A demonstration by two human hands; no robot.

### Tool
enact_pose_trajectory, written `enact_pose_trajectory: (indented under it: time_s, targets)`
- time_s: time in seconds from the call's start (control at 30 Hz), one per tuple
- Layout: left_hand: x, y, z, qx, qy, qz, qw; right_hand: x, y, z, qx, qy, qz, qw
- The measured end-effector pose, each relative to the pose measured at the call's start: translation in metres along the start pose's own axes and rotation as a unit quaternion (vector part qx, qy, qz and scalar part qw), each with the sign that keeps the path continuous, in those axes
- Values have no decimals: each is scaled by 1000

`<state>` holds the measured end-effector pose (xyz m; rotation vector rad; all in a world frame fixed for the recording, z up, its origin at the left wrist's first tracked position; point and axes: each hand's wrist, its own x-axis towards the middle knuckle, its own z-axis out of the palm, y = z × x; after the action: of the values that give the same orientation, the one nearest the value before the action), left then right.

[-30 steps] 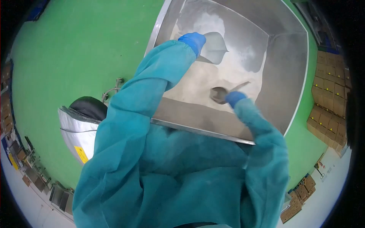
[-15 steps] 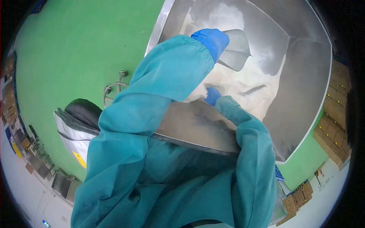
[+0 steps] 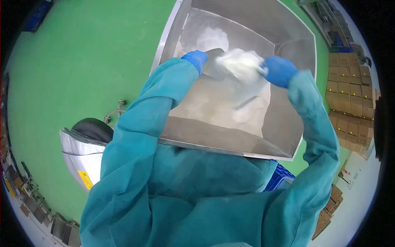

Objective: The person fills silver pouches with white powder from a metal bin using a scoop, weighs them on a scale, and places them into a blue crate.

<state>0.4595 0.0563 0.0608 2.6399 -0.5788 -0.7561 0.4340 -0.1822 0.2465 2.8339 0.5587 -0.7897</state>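
Observation:
A large metal bin holds pale powder. At the bin's left part, my left hand, in a blue glove, is closed round the near end of a grey metal scoop. My right hand, also gloved in blue, is raised over the right part of the bin, its fingers closed at the edge of a bulky white mass. Motion blurs this mass, so I cannot tell whether it is loose powder or something wrapped. A thin grey strip shows in the powder below.
Left of the bin are a silvery bag with a yellow label, a black rounded object and a caster. A blue crate is under the near right edge. Cardboard boxes are stacked at the right.
My right hand has risen from the powder near the bin's front and swung right, with the white mass now beside it. My left hand has shifted left with the scoop. The view has shifted.

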Motion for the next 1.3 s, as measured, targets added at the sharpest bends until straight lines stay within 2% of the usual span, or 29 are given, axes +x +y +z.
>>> enact_pose_trajectory:
  time_s: [0.03,0.07,0.13,0.2,0.27,0.33,0.4,0.43,0.47,0.57,0.6,0.63,0.67,0.7,0.8,0.83,0.93,1.0,1.03,1.17,1.23,1.3]
  targets:
    - [-1,0,-3,6,5,3,1000,18,-9,-10,-24,-37,3,999]
    - [2,-2,-4,8,13,-7,1000,33,-18,-1,-60,27,-75,995]
    - [8,-7,-2,10,27,-30,999,42,-59,-17,-166,-42,-74,982]
    - [2,-4,-8,8,48,-35,998,51,-64,2,-174,87,-196,961]
    - [-2,-6,-9,10,63,-17,998,45,-67,-4,-65,87,-113,988]
    - [-2,-11,-3,13,76,19,997,21,-68,-34,5,-19,-53,998]
    - [-2,-6,-6,-8,61,-7,998,2,-29,-19,-93,-82,15,992]
    - [-3,-3,-9,-16,55,-17,998,4,-2,29,-204,-41,61,976]
    - [-6,-2,-8,-14,52,-13,998,10,-11,49,-111,-65,35,991]
    - [-11,9,-17,2,43,1,999,68,9,231,-73,-27,-79,994]
    - [-15,12,-19,2,33,-3,999,91,-4,287,-38,-26,-46,998]
    - [-13,10,-22,5,25,-7,1000,109,-22,339,55,-49,26,997]
    - [-8,7,-20,11,32,-2,999,106,-46,343,134,-75,44,987]
    - [-6,3,-15,15,34,1,999,103,-61,337,167,-115,45,978]
    - [-10,2,-12,0,6,-23,1000,76,-56,326,301,-134,89,940]
    - [-10,5,-17,-5,-1,-31,1000,62,-46,306,308,-131,84,938]
    - [-12,6,-13,-34,68,2,997,11,-11,212,271,-108,97,952]
    - [-11,6,-11,-19,72,10,997,-24,-1,119,259,-81,123,955]
    - [-10,5,-9,-11,73,13,997,-34,7,88,213,-47,111,970]
    - [-3,3,-7,9,41,13,999,-28,-8,-18,23,-38,93,995]
    - [-8,3,-10,-10,47,-7,999,0,-24,-17,-24,33,57,998]
    - [-7,1,-11,14,31,-14,999,31,-39,-4,-58,49,7,997]
